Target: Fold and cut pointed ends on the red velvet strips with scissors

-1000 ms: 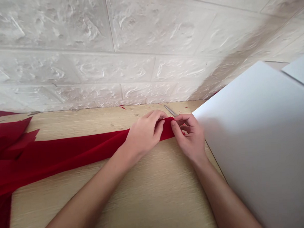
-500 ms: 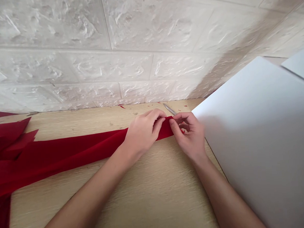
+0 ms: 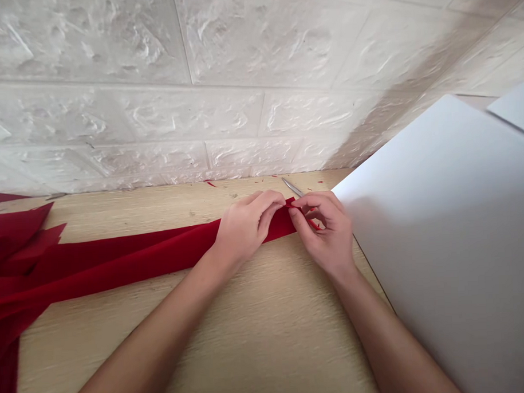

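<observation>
Tabletop (image 3: 266,328), left grip (image 3: 242,224), right grip (image 3: 328,233), both pinching red cloth (image 3: 130,258)

No readable text, label, brand, number or sign anywhere in view

- A white wall (image 3: 222,43) with a rough, brick-patterned surface fills the upper part of the view; a darker band slants down its right side.
- A pale, wood-grained tabletop (image 3: 249,323) meets the foot of it.
- A pointed metal blade (image 3: 291,187) lies on the wood near the wall, tip toward it, the other end hidden.
- Small red scraps (image 3: 210,184) are scattered along the wall's base.
- A large, smooth white panel (image 3: 452,235) takes up the right side.
- Beyond it, a second white panel (image 3: 519,110) is cut off by the edge of view.
</observation>
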Available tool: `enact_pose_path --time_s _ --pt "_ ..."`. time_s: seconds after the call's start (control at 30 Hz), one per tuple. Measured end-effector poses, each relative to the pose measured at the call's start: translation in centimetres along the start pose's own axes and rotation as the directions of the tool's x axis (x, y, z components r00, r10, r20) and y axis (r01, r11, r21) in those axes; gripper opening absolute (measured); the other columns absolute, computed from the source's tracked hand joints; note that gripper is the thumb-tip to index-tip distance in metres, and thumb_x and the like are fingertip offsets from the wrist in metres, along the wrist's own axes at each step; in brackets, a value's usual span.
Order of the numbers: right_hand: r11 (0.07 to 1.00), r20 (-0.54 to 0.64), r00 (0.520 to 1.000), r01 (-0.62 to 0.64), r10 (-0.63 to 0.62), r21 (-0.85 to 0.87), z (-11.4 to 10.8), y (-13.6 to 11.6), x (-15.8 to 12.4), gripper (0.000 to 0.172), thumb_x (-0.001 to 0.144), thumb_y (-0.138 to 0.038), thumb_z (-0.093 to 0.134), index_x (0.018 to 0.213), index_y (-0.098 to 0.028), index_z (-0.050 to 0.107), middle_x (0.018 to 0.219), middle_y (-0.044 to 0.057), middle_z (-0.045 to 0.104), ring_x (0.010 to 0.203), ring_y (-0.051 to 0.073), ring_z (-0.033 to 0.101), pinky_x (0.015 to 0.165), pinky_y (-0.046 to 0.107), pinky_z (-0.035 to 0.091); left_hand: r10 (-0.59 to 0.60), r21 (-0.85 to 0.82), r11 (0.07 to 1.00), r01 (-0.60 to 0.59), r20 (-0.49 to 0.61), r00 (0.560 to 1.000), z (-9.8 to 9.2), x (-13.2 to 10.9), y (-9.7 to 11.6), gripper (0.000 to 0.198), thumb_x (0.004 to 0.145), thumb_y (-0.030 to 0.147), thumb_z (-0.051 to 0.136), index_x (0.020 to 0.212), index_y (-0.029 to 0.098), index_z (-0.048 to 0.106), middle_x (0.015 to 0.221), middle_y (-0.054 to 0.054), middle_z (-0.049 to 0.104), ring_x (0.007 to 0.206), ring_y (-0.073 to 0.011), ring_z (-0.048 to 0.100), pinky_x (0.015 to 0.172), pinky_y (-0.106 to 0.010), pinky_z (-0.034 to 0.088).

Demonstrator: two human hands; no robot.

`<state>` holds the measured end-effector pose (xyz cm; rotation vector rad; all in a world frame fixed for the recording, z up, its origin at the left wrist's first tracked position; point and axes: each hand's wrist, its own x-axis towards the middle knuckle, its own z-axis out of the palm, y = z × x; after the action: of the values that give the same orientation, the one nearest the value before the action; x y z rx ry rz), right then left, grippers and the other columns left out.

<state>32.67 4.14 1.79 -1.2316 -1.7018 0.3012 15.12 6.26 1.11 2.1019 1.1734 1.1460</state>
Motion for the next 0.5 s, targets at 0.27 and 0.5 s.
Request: enact_pose_path --time_s 0.27,0.5 --pt "0.995 0.014 0.995 -0.095 0.094 0.033 0.0 0.1 0.1 0.003 0.092 -0.025 0.066 0.095 -0.025 0.069 0.095 0.003 0.072 0.081 0.017 0.067 0.063 0.030 0.060 -0.037 0.003 0.999 0.037 0.013 0.999 -0.1 0.2 0.3 0.018 0.102 0.023 0.050 0.102 0.023 0.068 0.100 -0.001 0.077 0.088 -0.0153 0.070 0.077 -0.027 0.051" --pt "0.971 0.060 0.983 -0.179 0.172 0.158 -0.1 0.2 0.0 0.007 0.094 -0.029 0.065 0.090 -0.024 0.066 0.084 0.001 0.068 0.070 0.013 0.064 0.061 0.028 0.059 -0.175 -0.048 0.982 0.181 0.120 0.977 -1.5 1.3 2.3 0.014 0.099 0.029 0.057 0.105 0.023 0.067 0.099 -0.001 0.079 0.088 -0.0173 0.073 0.066 -0.027 0.050"
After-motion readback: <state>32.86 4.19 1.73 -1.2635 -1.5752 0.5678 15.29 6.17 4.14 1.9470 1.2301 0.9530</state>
